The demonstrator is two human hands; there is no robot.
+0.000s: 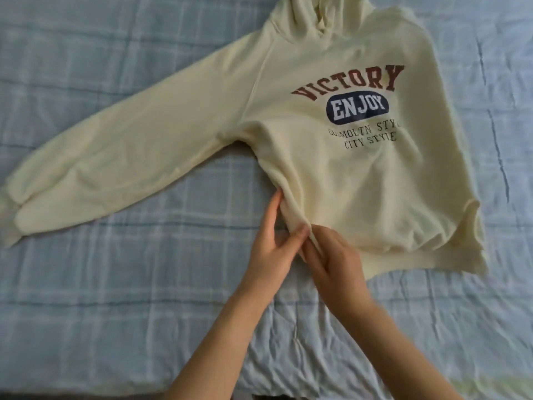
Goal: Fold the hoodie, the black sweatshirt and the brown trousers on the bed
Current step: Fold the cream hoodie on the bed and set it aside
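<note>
Head view looks down on a pale cream hoodie (331,183) lying front-up on a bed (115,284) covered in blue-and-white checked fabric. The hoodie fills the upper and middle right of the frame, its hood (317,15) cut off by the top edge. Its chest print (357,105) reads "VICTORY" in red over "ENJOY" on a dark blue oval, with smaller dark lettering beneath. One sleeve (129,157) stretches flat toward the lower left of the frame, and its cuff (8,217) reaches the left edge. The right-hand side of the body ends in a straight, slightly lifted edge. Both bare forearms come up from the bottom centre and meet at the lower left corner of the garment, where side seam and hem join. The left hand (274,249) lies along the side edge with its fingers stretched beside the cloth and its thumb (300,230) pressed on top - a pinch on the fabric. The right hand (337,261) is just beside it, touching it, its fingers curled around the bunched hem corner. The picture is slightly blurred there, so the exact finger placement under the cloth cannot be made out.
</note>
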